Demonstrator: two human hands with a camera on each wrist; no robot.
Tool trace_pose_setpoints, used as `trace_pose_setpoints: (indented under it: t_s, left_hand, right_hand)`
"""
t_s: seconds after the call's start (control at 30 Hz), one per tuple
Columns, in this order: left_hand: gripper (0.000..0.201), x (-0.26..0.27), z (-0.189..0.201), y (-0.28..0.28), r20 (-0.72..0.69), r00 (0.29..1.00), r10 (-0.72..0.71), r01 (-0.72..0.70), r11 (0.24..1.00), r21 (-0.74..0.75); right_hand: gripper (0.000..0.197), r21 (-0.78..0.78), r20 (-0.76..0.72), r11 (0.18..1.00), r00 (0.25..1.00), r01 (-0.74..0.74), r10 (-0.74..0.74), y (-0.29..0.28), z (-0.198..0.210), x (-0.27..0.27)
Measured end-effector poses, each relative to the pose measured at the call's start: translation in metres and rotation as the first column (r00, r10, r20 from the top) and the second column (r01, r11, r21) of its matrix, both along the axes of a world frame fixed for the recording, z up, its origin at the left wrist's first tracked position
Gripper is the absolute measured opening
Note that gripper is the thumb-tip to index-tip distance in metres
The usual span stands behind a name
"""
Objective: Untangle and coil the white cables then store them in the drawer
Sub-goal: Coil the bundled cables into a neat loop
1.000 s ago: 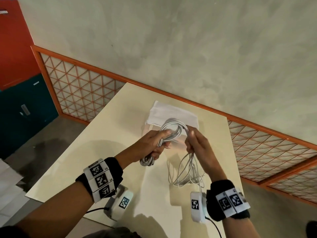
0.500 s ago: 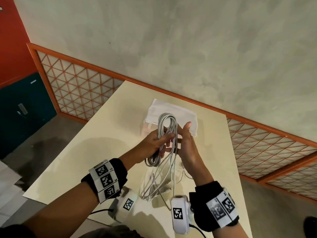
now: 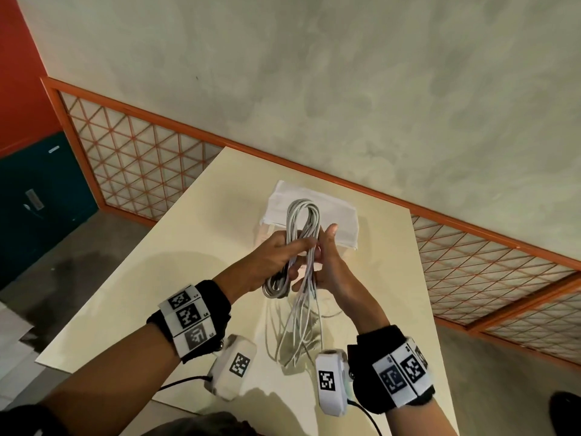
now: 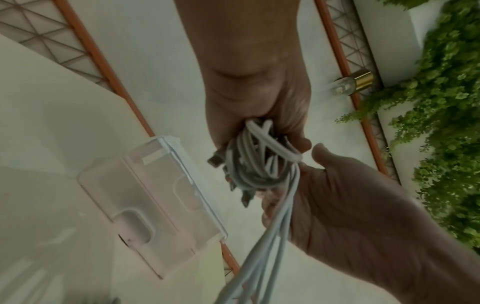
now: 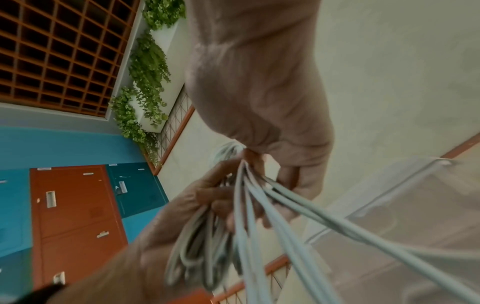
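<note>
our left hand (image 3: 276, 256) grips a coiled bundle of white cables (image 3: 303, 221) above the middle of the tabletop (image 3: 163, 265), fingers wrapped around its middle so one loop stands above the fist and one hangs below. our right hand (image 3: 333, 265) pinches the loose strands (image 3: 298, 322) just beside it, thumb up, and they trail down to the tabletop near its front edge. a clear plastic drawer (image 4: 155, 205) sits toward the far edge.
</note>
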State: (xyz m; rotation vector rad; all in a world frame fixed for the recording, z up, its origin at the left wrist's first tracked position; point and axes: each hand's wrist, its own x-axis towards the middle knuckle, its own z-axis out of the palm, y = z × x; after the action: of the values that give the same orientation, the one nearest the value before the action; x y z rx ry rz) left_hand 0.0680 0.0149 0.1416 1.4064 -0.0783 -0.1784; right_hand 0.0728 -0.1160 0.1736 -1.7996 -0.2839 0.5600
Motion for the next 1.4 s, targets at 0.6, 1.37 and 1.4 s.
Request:
trace_pose_setpoints:
  t_s: [0.6, 1.37, 1.4]
  left_hand:
    - [0.031, 0.027, -0.007, 0.004, 0.025, 0.858, 0.513, -0.508, 0.856, -0.097]
    - [0.036, 0.031, -0.006, 0.001, -0.275, 0.750, 0.601, -0.661, 0.669, -0.340]
    - [0.036, 0.033, -0.007, 0.004, -0.321, 0.725, 0.610, -0.689, 0.620, -0.376]
  right_hand:
    - [0.033, -0.099, 0.249, 0.980, 0.949, -0.172, 0.192, 0.011, -0.011, -0.016]
    - [0.065, -0.459, 0.469, 0.860, 0.761, -0.223, 0.448, 0.016, -0.039, -0.020]
    - [0.070, -0.478, 0.474, 0.847, 0.743, -0.233, 0.473, 0.015, -0.039, -0.022]
